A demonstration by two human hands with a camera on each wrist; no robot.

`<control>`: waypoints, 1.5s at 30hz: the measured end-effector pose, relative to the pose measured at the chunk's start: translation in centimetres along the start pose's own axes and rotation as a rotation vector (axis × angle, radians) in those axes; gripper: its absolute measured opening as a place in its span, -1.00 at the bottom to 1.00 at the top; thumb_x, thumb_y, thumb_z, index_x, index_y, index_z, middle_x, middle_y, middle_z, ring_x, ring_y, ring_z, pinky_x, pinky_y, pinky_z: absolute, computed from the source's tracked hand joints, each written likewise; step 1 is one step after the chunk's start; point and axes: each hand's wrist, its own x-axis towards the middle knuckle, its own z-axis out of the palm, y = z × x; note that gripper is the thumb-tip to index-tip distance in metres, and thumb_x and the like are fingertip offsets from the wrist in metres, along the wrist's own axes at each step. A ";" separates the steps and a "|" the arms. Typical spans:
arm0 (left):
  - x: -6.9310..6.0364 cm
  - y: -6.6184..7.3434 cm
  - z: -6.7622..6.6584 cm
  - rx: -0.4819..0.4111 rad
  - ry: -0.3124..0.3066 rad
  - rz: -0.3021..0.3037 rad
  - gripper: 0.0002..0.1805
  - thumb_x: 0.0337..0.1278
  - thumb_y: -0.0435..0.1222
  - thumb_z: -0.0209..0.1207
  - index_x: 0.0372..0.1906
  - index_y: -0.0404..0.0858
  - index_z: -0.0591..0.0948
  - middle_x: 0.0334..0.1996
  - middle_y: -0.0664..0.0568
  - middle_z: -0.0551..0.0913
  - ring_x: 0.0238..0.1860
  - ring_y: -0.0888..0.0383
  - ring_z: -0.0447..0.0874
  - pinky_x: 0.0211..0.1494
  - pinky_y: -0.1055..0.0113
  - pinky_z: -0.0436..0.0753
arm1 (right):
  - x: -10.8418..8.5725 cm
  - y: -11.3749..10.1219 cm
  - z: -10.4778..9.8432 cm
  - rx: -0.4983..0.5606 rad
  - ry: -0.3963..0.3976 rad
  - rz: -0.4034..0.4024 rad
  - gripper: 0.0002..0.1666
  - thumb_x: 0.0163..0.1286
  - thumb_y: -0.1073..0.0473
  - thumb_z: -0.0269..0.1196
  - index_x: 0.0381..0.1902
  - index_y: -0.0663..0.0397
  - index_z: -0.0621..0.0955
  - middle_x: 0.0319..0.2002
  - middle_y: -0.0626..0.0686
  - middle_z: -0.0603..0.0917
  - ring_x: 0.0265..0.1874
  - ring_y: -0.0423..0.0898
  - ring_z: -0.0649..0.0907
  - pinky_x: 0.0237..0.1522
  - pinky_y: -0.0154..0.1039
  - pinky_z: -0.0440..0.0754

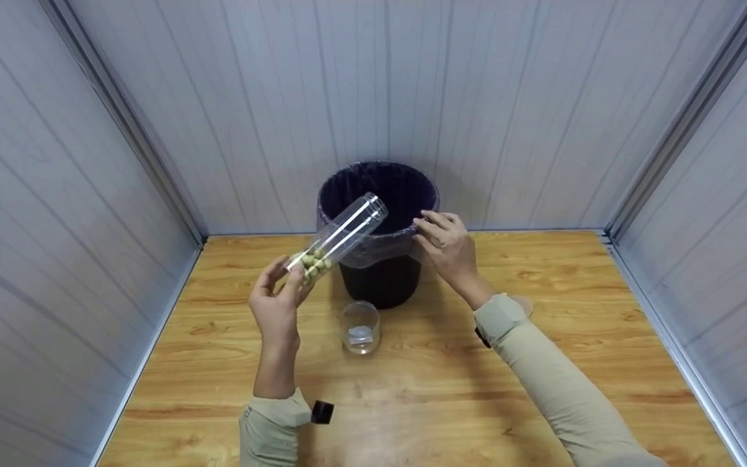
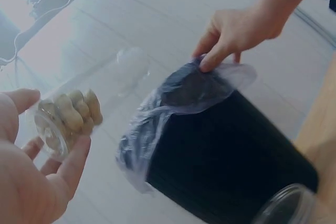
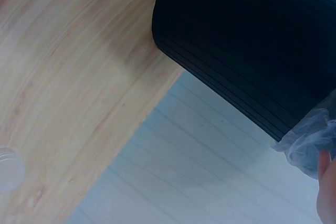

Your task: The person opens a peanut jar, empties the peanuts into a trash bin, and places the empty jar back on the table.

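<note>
My left hand (image 1: 277, 305) grips the bottom end of a clear plastic jar (image 1: 352, 224), tilted with its open mouth up and over the near rim of a black trash bin (image 1: 380, 282). Unshelled peanuts (image 2: 71, 111) lie gathered at the jar's bottom, close to my fingers. A thin purplish bag (image 2: 144, 129) lines the bin and folds down over its rim. On the rim's right side my right hand (image 1: 449, 250) pinches the bag and edge between thumb and fingers. Only part of that hand shows in the right wrist view.
A second clear jar (image 1: 360, 327) stands in front of the bin, with something whitish visible in it. A round translucent lid (image 3: 10, 169) lies on the wooden table (image 1: 218, 350), partly behind my right sleeve in the head view. Pale panel walls (image 1: 270, 117) enclose the table.
</note>
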 end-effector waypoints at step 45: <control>5.9 4.0 2.2 0.701 -0.068 0.303 -0.61 -0.03 -0.18 0.45 -0.06 -0.23 0.71 -0.20 -0.08 0.67 -0.38 0.08 0.65 -0.35 0.42 0.61 | -0.1 -0.3 1.9 0.031 0.036 0.033 -0.66 0.16 0.18 0.45 -0.06 0.01 0.75 0.07 0.01 0.66 0.03 0.09 0.56 0.02 -0.01 0.59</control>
